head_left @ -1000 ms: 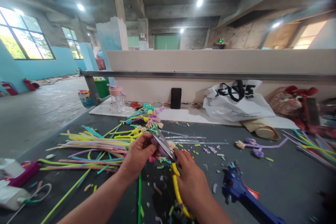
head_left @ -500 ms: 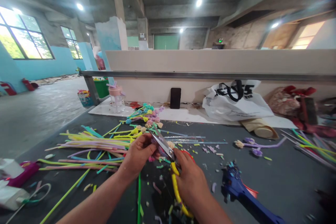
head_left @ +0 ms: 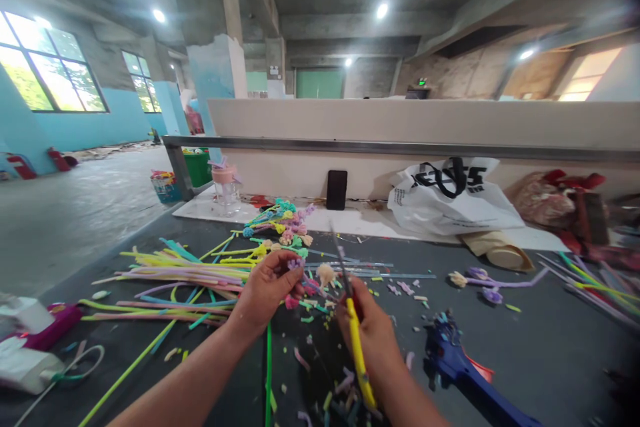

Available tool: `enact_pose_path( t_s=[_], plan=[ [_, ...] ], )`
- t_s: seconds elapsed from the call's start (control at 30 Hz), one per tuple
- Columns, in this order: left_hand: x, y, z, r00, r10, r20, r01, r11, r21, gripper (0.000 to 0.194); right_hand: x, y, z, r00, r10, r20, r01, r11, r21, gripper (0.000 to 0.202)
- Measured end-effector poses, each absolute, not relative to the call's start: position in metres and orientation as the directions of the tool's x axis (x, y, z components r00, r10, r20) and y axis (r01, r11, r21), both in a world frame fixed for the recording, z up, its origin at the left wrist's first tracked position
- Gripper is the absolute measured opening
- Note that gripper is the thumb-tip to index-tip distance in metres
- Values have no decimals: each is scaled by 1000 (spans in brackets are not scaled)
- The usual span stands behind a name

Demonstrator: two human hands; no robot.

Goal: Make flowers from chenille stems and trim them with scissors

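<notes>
Between the fingertips of my left hand [head_left: 270,287] is a small purple piece [head_left: 296,267], pinched and partly hidden. My right hand [head_left: 367,320] is closed on scissors with yellow handles [head_left: 359,350]; the blades point up and away and are blurred. A cream fluffy tip [head_left: 326,274] lies between the two hands, with pink pieces close to my left fingers. Left of my left hand spreads a pile of coloured fuzzy stems [head_left: 190,273]. Behind it lies a bunch of finished-looking coloured flowers [head_left: 283,217].
Clippings dot the dark table. A blue glue gun [head_left: 465,367] lies at the right, below a purple flower stem [head_left: 505,279]. Farther back are a phone [head_left: 337,189], a white bag [head_left: 455,197] and a jar [head_left: 226,190]. White plugs [head_left: 27,363] sit at the left.
The scissors have moved right and away from my left hand, turning more upright. My right hand has shifted slightly right. My left hand stays nearly in place, the purple piece now more visible.
</notes>
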State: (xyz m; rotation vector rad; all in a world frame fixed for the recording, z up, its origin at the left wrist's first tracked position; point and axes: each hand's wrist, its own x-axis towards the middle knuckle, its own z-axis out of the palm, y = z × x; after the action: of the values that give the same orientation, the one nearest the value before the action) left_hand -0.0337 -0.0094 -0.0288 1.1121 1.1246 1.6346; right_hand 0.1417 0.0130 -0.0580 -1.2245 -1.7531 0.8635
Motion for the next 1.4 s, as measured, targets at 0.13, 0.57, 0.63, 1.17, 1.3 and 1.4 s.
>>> enact_pose_path(
  t_s=[0.13,0.57,0.63,1.17,1.3,1.4],
  plan=[
    [-38,-11,-28,-259,936,238,-40,-256,966,25,146,23,-56,-104,973,208,203,225,-953,43],
    [-32,-15,-21,-290,951,110,-180,-167,969,29,131,12,-61,-428,887,174,-39,174,-984,46],
    [-34,-14,-22,-271,955,117,-231,-183,956,29,133,16,-62,-403,902,157,-86,133,-987,50],
    [-44,-13,-21,-67,998,11,-525,-44,850,26,136,12,-52,-410,901,142,-220,54,-974,69],
    [-43,-12,-26,79,997,-15,-600,59,798,23,136,7,-48,-504,855,122,-178,36,-983,77],
    [-40,-13,-28,124,992,6,-678,80,731,28,135,2,-44,-561,823,88,-161,-5,-987,85]
  ],
)
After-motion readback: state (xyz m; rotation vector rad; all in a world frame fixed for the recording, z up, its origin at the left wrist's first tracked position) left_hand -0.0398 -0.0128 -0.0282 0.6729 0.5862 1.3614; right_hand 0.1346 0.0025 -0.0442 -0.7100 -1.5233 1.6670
